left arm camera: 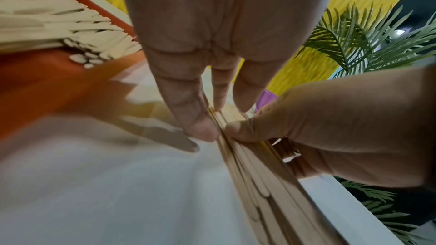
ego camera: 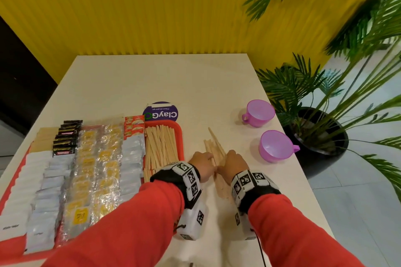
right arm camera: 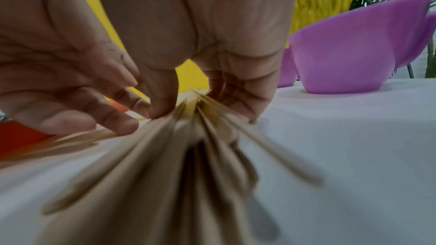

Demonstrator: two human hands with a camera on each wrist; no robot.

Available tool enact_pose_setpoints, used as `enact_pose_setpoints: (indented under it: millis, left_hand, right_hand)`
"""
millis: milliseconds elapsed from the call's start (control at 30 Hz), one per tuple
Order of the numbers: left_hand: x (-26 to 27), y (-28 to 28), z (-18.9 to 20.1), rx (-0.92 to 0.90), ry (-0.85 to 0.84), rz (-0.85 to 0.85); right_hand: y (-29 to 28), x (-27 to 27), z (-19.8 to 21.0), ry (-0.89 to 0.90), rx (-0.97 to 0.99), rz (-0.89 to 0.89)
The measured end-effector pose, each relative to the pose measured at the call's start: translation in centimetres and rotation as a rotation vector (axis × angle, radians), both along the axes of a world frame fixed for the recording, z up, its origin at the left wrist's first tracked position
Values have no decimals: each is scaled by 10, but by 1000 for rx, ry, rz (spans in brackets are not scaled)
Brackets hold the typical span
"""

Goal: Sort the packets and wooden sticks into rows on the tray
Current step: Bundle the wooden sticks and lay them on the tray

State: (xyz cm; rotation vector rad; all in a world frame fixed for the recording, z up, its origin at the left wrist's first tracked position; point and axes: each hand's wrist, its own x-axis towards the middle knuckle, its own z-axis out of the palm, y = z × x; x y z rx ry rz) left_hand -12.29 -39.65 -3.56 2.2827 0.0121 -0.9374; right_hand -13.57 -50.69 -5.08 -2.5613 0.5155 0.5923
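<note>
Wooden sticks [ego camera: 213,149] are bunched in a loose bundle on a cream table [ego camera: 152,80], just to the right of a red tray [ego camera: 179,136]. The bundle is pointed away from the person, toward a yellow ribbed wall [ego camera: 152,6], with its long side run from near to far and its far tips fanned out a little. It is squeezed from both sides: the left hand [ego camera: 201,163] is pressed on its left side with fairly straight fingers [left arm camera: 200,128], and the right hand [ego camera: 235,163] is curled round its right side, thumb and fingers bent onto the wood. More sticks [ego camera: 161,147] are laid side by side in the right end of the tray, pointed the same way. Rows of packets [ego camera: 91,169] are lined up in the rest of the tray, white, silver, yellow, black and red ones. Two purple cups [ego camera: 258,112] are set on the table to the right, well apart from the bundle. A round purple sticker [ego camera: 160,114] is seen behind the tray. Green palm plants [ego camera: 325,71] in a dark pot are stood beside the table.
</note>
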Motion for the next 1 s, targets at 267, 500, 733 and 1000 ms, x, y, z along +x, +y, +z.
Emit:
enact_pose_setpoints:
  millis: [267,500,733,1000]
  left_hand:
    - [3,1,-5,-27,2,35]
    - [5,4,-5,-86,36,81]
    - [5,6,-5,-120,65,88]
    - [8,9,7,-222,-19,140]
  right_hand:
    - [-10,3,6,-15,37,57]
    - [-13,4,7,1,17,41]
    - [-17,4,11,-27,26,-13]
    - [-23,0,15,-120,155,-63]
